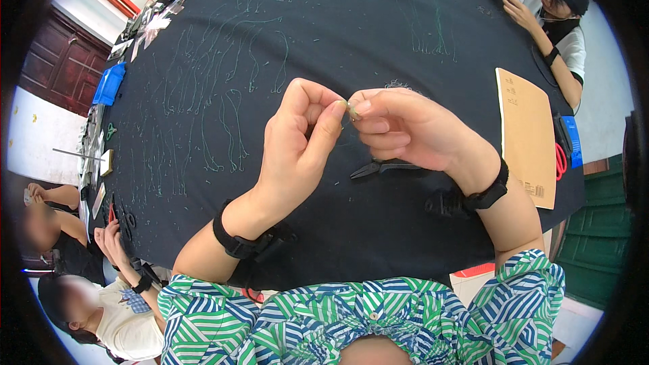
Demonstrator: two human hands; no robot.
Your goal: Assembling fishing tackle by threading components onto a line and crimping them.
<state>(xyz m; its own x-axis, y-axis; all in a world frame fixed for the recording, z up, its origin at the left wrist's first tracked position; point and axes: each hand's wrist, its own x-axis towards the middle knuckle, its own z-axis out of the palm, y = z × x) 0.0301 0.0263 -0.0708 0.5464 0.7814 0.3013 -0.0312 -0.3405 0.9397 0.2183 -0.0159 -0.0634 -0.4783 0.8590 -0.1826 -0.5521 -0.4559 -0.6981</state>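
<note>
My left hand (294, 135) and my right hand (416, 125) meet above the middle of the black-covered table (324, 230). Thumb and forefinger of each are pinched on a bit of thin green thread (350, 109); fingertips hide most of it. The other fingers of my right hand curl in below. Under that hand lie dark-jawed pliers (367, 169), their handles partly covered. Behind its knuckles a tangle of fine greyish strands (400, 85) shows. Many lengths of green thread (233, 118), with small ends too fine to make out, are spread across the cloth to the left.
At the right lie a tan notebook (527, 142) and red-handled scissors (560, 161). More green threads (433, 27) lie at the far side. Blue packets (109, 84), black scissors (128, 222) and small tools line the left edge. Several people work around the table.
</note>
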